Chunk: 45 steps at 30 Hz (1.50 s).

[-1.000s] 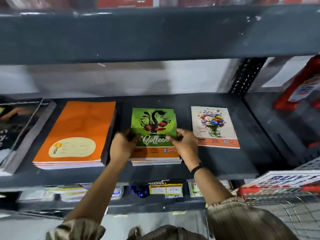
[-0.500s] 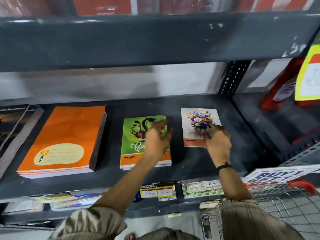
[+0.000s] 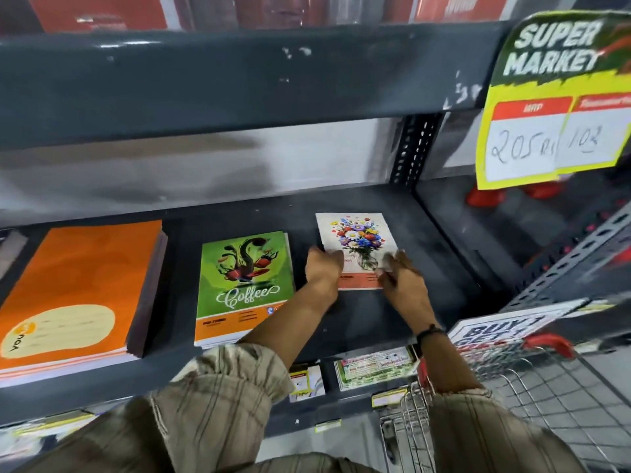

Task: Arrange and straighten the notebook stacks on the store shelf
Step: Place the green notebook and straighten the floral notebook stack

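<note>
Three notebook stacks lie on the dark shelf (image 3: 382, 312). A thick orange stack (image 3: 78, 285) sits at the left, a green "Coffee" stack (image 3: 244, 285) in the middle, and a thin flower-cover notebook (image 3: 356, 238) at the right. My left hand (image 3: 322, 269) grips the flower notebook's left edge. My right hand (image 3: 401, 278) rests on its lower right corner with fingers spread, hiding part of the cover. Both hands bracket the notebook.
A yellow "Super Market" price sign (image 3: 553, 100) hangs at upper right. A wire shopping cart (image 3: 532, 380) with a red handle stands at lower right. Price labels (image 3: 375, 365) line the shelf's front edge. The upper shelf board (image 3: 239, 87) overhangs closely.
Both hands left the green Coffee stack and moved right onto the flower notebook. The camera view also shifted right, and the price sign came into view.
</note>
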Each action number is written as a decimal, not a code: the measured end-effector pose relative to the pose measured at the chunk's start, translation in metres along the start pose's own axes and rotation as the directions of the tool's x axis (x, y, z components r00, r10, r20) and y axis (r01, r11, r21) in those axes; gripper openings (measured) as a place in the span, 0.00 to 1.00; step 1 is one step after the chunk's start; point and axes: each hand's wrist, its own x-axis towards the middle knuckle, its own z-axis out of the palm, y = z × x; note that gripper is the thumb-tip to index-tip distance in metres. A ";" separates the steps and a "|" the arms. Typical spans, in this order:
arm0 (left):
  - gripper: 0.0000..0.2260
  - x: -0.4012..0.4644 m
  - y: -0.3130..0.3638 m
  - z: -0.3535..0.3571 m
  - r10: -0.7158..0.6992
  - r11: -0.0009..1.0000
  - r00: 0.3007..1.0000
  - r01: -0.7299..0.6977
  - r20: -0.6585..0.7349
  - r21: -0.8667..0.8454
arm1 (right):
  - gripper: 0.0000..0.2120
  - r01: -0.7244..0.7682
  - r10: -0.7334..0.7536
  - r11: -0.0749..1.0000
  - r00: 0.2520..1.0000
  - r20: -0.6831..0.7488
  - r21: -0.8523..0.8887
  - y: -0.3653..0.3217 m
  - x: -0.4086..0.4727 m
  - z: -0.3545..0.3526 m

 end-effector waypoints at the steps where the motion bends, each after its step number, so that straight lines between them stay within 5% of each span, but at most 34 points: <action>1: 0.09 -0.004 0.002 0.002 -0.011 0.999 0.998 0.013 0.062 -0.044 | 0.21 -0.028 0.029 0.998 1.000 -0.012 0.064 0.000 0.000 -0.003; 3: 0.10 -0.020 0.012 0.001 0.043 0.998 0.996 -0.039 0.078 -0.059 | 0.20 -0.093 0.110 0.950 0.993 -0.040 0.298 -0.002 0.000 -0.009; 6: 0.13 -0.041 0.023 -0.019 0.152 0.987 0.987 -0.148 0.054 -0.063 | 0.13 -0.178 0.220 0.683 0.975 0.032 0.708 -0.017 -0.009 -0.016; 12: 0.12 -0.075 0.021 -0.125 0.285 0.957 0.958 -0.286 -0.037 -0.044 | 0.27 -0.231 0.158 0.403 0.971 0.182 0.885 -0.079 -0.034 0.002; 16: 0.03 -0.070 -0.006 -0.180 0.289 0.951 0.944 -0.263 -0.158 0.165 | 0.28 -0.250 0.077 0.488 0.967 0.245 0.836 -0.107 -0.051 0.036; 19: 0.07 -0.058 -0.029 -0.200 0.234 0.942 0.952 -0.172 -0.199 0.289 | 0.27 -0.257 0.086 0.575 0.963 0.254 0.777 -0.115 -0.057 0.052; 21: 0.04 -0.055 -0.038 -0.203 0.312 0.869 0.925 -0.187 -0.216 0.457 | 0.26 -0.246 0.080 0.617 0.965 0.251 0.748 -0.116 -0.056 0.056; 23: 0.15 -0.051 -0.041 -0.210 0.369 0.819 0.893 -0.180 -0.260 0.544 | 0.25 -0.205 0.045 0.658 0.971 0.233 0.725 -0.119 -0.054 0.054; 26: 0.26 -0.042 -0.030 -0.221 0.218 0.975 0.929 -0.195 -0.298 0.106 | 0.26 -0.225 0.057 0.589 0.970 0.238 0.776 -0.121 -0.042 0.048; 29: 0.34 -0.022 -0.025 -0.226 0.011 0.975 0.998 -0.025 -0.062 -0.220 | 0.31 -0.327 0.100 0.594 0.937 0.336 0.735 -0.122 -0.022 0.052; 32: 0.31 -0.028 -0.002 -0.209 0.095 0.972 0.993 -0.076 0.076 -0.222 | 0.33 -0.356 -0.008 0.562 0.900 0.435 0.747 -0.138 -0.012 0.058; 35: 0.26 -0.028 0.005 -0.198 0.133 0.977 0.984 -0.111 0.115 -0.180 | 0.40 -0.273 -0.118 0.648 0.886 0.448 0.711 -0.149 -0.011 0.063; 37: 0.30 -0.032 0.002 -0.201 0.138 0.972 0.985 -0.114 0.106 -0.207 | 0.44 -0.320 -0.111 0.625 0.866 0.487 0.712 -0.141 -0.008 0.069; 39: 0.36 -0.039 -0.011 -0.212 0.133 0.979 0.983 -0.110 0.129 -0.172 | 0.37 -0.311 -0.130 0.632 0.860 0.493 0.710 -0.134 -0.018 0.060; 41: 0.44 -0.053 -0.031 -0.223 0.178 0.984 0.980 -0.175 0.092 -0.035 | 0.31 -0.215 -0.167 0.681 0.885 0.434 0.700 -0.125 -0.036 0.052; 45: 0.47 -0.076 -0.063 -0.230 0.361 0.898 0.922 -0.383 0.138 0.214 | 0.43 0.103 -0.360 0.785 0.878 0.314 0.611 -0.086 -0.067 0.061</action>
